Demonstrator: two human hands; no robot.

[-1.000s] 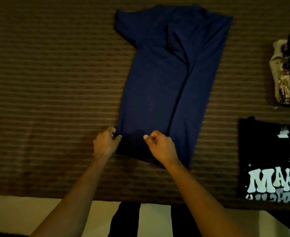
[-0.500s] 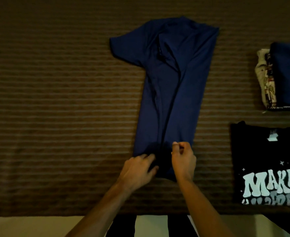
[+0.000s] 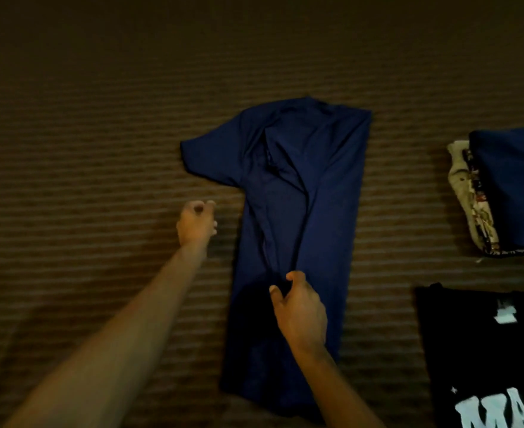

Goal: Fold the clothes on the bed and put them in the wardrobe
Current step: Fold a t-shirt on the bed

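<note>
A dark blue t-shirt [image 3: 304, 211] lies lengthwise on the brown striped bedspread [image 3: 85, 149]. Its right side is folded inward and its left sleeve [image 3: 214, 156] sticks out. My left hand [image 3: 197, 222] hovers over the bedspread just left of the shirt and below that sleeve, fingers curled, holding nothing. My right hand [image 3: 301, 304] sits on the lower middle of the shirt. Its thumb and fingers curl round a fold of fabric, and creases run from the collar down to it.
A folded stack [image 3: 501, 193] with a blue garment on top of a patterned one lies at the right edge. Below it lies a black t-shirt with white lettering [image 3: 486, 350]. Striped bedspread stretches to the left and beyond the shirt.
My left hand has let go of the shirt's hem and moved up and left towards the sleeve. My right hand has shifted up the shirt's middle, and the shirt's left edge now lies folded narrower.
</note>
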